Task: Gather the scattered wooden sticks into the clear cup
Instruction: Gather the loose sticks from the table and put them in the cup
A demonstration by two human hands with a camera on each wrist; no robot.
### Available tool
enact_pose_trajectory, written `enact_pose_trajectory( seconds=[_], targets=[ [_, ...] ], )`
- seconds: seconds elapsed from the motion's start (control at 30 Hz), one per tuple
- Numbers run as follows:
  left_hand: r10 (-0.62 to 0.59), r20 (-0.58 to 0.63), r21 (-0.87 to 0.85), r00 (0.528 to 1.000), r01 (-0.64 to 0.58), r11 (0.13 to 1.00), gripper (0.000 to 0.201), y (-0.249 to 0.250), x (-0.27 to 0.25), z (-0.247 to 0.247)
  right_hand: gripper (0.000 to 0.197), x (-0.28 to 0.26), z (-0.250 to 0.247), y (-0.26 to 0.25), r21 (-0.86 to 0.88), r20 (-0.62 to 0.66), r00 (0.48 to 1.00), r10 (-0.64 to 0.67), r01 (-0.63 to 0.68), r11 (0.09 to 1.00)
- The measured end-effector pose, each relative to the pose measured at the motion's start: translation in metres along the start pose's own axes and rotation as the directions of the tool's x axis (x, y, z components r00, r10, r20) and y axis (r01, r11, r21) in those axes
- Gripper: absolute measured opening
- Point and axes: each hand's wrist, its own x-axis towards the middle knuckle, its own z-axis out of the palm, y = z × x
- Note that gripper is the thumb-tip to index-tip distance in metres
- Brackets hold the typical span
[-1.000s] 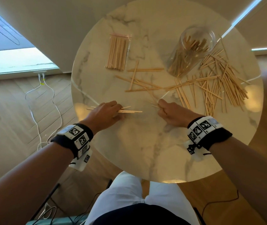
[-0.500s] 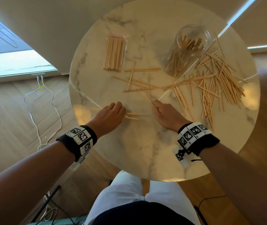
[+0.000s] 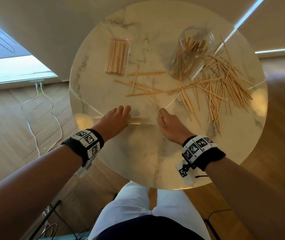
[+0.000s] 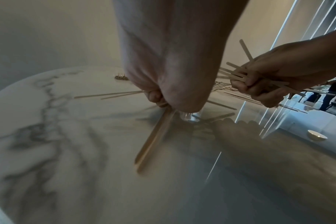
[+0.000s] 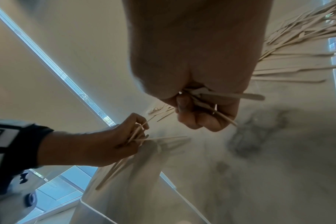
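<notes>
Where the round marble table [image 3: 138,158] curves nearest the person, two hands work just apart. Item: left hand [image 3: 115,119], fingers curled down onto the tabletop, gripping a small bundle of sticks [image 4: 153,141] that pokes out on both sides of the fist. Item: right hand [image 3: 170,125], closed round a crossed handful of sticks [image 4: 238,72], ends fanning out at odd angles.

Middle ground: a thin scatter of loose sticks [image 3: 143,87], some overlapping. Right of it, a dense heap [image 3: 223,85] running towards the table's right edge.

Far side: clear cup [image 3: 190,52], already holding many sticks, touching the heap's left margin; it looks tilted, though the wide lens may exaggerate this. To its left, well apart, a clear packet of sticks [image 3: 116,58], neatly aligned.

Handling, as judged: light, thin, stiff pieces lying flat on a glossy top, likely to skid or spin; best raked together, then pinched mid-length. Held bundles probably need squaring up before going endwise into the cup.
</notes>
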Motion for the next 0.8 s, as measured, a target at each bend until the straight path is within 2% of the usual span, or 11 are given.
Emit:
enact_pose_trajectory(
  seconds=[0.13,0.27,0.33,0.43,0.57,0.63,0.7,0.8],
  targets=[
    [-0.057,0.031,-0.03,0.998,0.058,0.998,0.035,-0.001,-0.002,0.001,0.017,-0.002,-0.002,-0.001,0.024,-0.006,1.0,0.003,-0.003,1.0],
    [-0.135,-0.035,-0.136,0.99,0.129,0.982,0.044,-0.009,-0.002,-0.002,0.018,-0.005,-0.004,0.0,0.053,-0.025,1.0,0.01,-0.009,0.999],
    [-0.192,-0.068,-0.213,0.979,0.174,0.962,0.04,-0.011,-0.001,-0.008,0.02,-0.005,-0.005,0.002,0.083,-0.047,0.999,0.025,-0.021,0.996],
    [-0.286,-0.134,-0.419,0.949,0.208,0.884,0.021,-0.012,0.001,-0.027,0.024,-0.005,-0.007,0.002,0.18,-0.091,0.994,0.058,-0.041,0.983],
    [-0.367,-0.089,-0.533,0.926,0.267,0.803,0.016,-0.004,0.016,-0.055,0.024,-0.004,-0.014,-0.008,0.366,-0.102,0.993,0.056,-0.015,0.931],
    [-0.358,-0.014,-0.566,0.934,0.288,0.773,0.014,0.004,0.024,-0.068,0.032,-0.003,-0.016,-0.015,0.45,-0.126,0.992,0.019,0.04,0.892],
    [-0.287,0.044,-0.573,0.957,0.26,0.777,0.018,0.016,0.032,-0.078,0.038,-0.001,-0.019,-0.023,0.497,-0.193,0.981,0.002,0.096,0.863],
    [-0.201,0.1,-0.52,0.974,0.223,0.824,0.035,0.04,0.041,-0.091,0.021,0.001,-0.028,-0.031,0.597,-0.269,0.963,-0.017,0.18,0.782]
  ],
)
